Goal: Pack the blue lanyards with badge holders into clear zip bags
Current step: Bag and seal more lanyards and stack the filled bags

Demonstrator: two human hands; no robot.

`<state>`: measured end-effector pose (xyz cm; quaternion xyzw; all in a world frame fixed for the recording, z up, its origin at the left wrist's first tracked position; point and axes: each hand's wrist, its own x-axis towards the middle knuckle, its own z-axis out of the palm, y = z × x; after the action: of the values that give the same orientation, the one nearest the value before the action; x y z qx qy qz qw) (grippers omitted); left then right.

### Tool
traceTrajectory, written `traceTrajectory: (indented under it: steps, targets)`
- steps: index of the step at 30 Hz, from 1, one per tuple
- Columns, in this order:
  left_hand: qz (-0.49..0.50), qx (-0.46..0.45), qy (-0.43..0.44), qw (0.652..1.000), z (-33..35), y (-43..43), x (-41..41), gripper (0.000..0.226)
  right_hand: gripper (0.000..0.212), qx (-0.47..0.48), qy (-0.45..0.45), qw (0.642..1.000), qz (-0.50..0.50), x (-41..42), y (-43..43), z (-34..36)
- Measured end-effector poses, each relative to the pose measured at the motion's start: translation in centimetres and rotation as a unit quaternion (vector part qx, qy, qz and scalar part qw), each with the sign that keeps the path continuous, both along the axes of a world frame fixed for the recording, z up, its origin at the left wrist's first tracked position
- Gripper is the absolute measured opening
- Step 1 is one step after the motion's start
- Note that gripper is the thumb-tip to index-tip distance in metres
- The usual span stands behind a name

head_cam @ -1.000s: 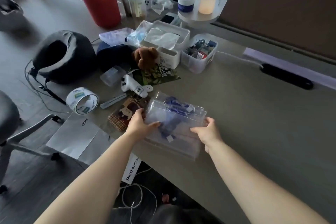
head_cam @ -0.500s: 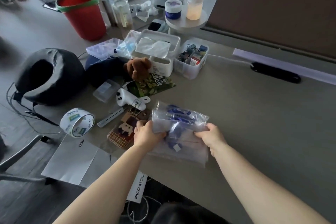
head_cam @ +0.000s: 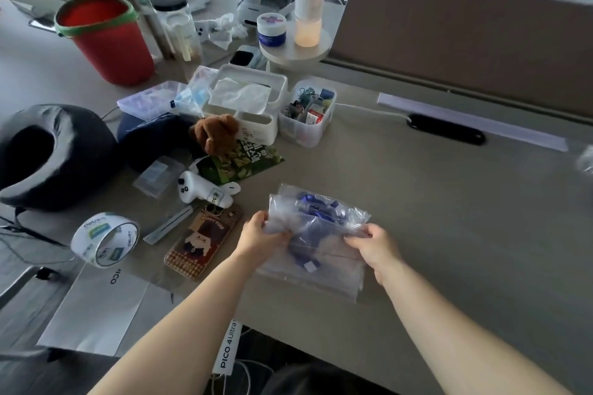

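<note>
A stack of clear zip bags (head_cam: 321, 263) lies on the grey desk near its front edge. Blue lanyards (head_cam: 316, 207) with badge holders show through the plastic, and a small white tag sits lower down. My left hand (head_cam: 261, 236) pinches the top bag's left side. On the bag's right side my right hand (head_cam: 373, 245) pinches the crumpled plastic. The top bag's far part is lifted and folded up between the two hands. How the lanyards are split among the bags is hidden by the layered plastic.
Left of the bags lie a phone (head_cam: 203, 240), a white controller (head_cam: 200, 191), a tape roll (head_cam: 104, 239) and a dark neck pillow (head_cam: 48, 154). Behind stand a tissue box (head_cam: 247, 99), a clear bin of small items (head_cam: 308, 112) and a red bucket (head_cam: 106, 38). A white bag (head_cam: 93, 308) hangs off the desk's front edge.
Both hands went from resting on the bag's sides to pinching it, and the far part of the top bag has risen and crumpled. The view has shifted, so the desk sits lower and farther right.
</note>
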<state>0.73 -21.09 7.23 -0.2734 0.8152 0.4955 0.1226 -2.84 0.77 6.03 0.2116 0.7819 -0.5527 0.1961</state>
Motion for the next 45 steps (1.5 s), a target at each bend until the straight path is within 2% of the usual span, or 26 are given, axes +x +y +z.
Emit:
traceTrajectory:
  steps: [4,10,16,22,24,27,29,33,37,41,45]
  targets:
    - [0.05,0.089,0.008,0.995,0.4,1.3,-1.1,0.036,0.035,-0.015,0.008,0.999,-0.04,-0.2,2.3,0.3]
    - [0.049,0.103,0.014,0.993,1.7,6.5,-3.8,0.048,0.039,-0.029,0.019,0.995,-0.096,-0.6,6.9,1.4]
    - [-0.03,0.096,0.036,0.994,3.6,14.4,-7.0,0.019,0.027,-0.043,0.055,0.985,-0.156,-1.5,14.9,3.8]
    - [-0.074,0.082,0.055,0.992,4.7,26.1,-9.7,0.015,0.015,-0.004,0.111,0.978,-0.179,-2.2,25.7,6.0]
    - [-0.084,0.082,0.058,0.991,4.7,30.6,-10.3,0.01,0.023,0.019,0.12,0.975,-0.186,-2.3,30.0,6.2]
    - [-0.087,0.081,0.055,0.991,4.4,37.7,-10.5,0.019,0.042,0.05,0.117,0.974,-0.189,-2.0,36.6,6.3]
    - [-0.085,0.089,0.049,0.991,4.5,42.4,-10.3,0.025,0.047,0.055,0.118,0.972,-0.196,-1.2,41.0,6.5]
    - [-0.104,0.106,0.042,0.988,4.8,51.0,-9.9,0.033,0.045,0.051,0.118,0.97,-0.208,0.0,49.1,7.0]
    - [-0.141,0.103,0.045,0.984,4.3,57.7,-9.7,0.05,0.031,0.027,0.128,0.965,-0.226,0.5,55.6,7.0]
    - [-0.18,0.099,0.049,0.977,4.4,62.8,-10.4,0.07,0.048,0.052,0.13,0.965,-0.221,-0.1,61.2,6.7]
    - [-0.213,0.085,0.055,0.972,4.3,66.5,-11.9,0.069,0.052,0.093,0.131,0.969,-0.186,-1.8,65.2,6.6]
